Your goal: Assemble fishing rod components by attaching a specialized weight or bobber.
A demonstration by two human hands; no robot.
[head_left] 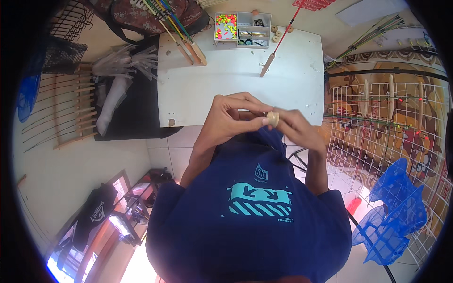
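Left hand (pixel 220 117) pinches a small spool (pixel 272 119) between thumb and fingertips; right hand (pixel 302 130) meets it from the other side, blurred, and whether those fingers grip or merely touch cannot be told. Location of the spool: in the air, just beyond the table's near edge, toward the person.

Assessment: the spool appears light and rigid, likely smooth enough to slip or roll if dropped, and not notably fragile. Best hold is judged to be by its two flanged ends, leaving the waist free.

Surface: white table (pixel 226 80), flat. Left to right: a round piece (pixel 171 122) at the near left corner; wooden-handled rods (pixel 198 54) across the far edge; a divided tray (pixel 244 20) with bright floats (pixel 226 26), at the far edge; a red rod (pixel 267 65); loose spools (pixel 275 39) beside the tray.

Room: rack of rods (pixel 86 113) on the left wall, plastic sleeves (pixel 113 101) off the table's left edge, wire grid and blue net (pixel 396 203) on the right.
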